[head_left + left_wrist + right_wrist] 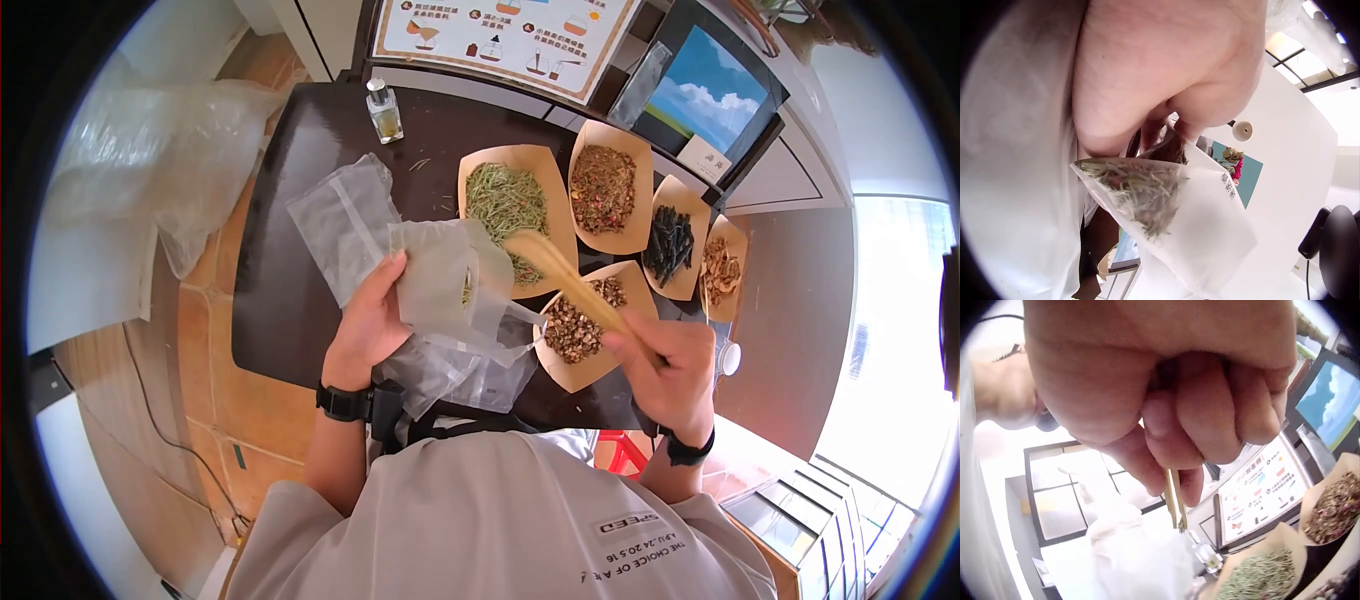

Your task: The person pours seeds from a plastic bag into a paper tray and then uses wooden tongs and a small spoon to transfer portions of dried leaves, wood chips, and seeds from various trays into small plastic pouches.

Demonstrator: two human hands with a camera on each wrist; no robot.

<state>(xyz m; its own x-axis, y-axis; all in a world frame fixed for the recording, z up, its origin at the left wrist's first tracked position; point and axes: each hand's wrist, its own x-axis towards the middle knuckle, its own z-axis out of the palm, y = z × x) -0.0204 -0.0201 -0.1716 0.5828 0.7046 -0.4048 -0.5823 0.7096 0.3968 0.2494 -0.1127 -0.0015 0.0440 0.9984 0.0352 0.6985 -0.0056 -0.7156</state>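
The left hand (372, 318) pinches a translucent pouch (440, 290) upright over the near side of the table; in the left wrist view green dried herb (1141, 194) shows inside the pouch (1210, 231). The right hand (670, 375) grips wooden tongs (570, 280), whose tips reach over the paper tray (545, 275) of green herb (505, 205). In the right wrist view the fingers of the right hand (1191, 419) curl round the tongs (1175, 500), with a little herb between the tips. Another tray holds brown chopped pieces (575, 332) beside the tongs.
Trays of reddish herb (603, 190), dark strips (668, 245) and pale slices (720, 272) stand at the right. A glass bottle (384, 112) stands at the back left. Flat clear bags (345, 215) lie left of and under the pouch. An instruction board (500, 40) stands behind.
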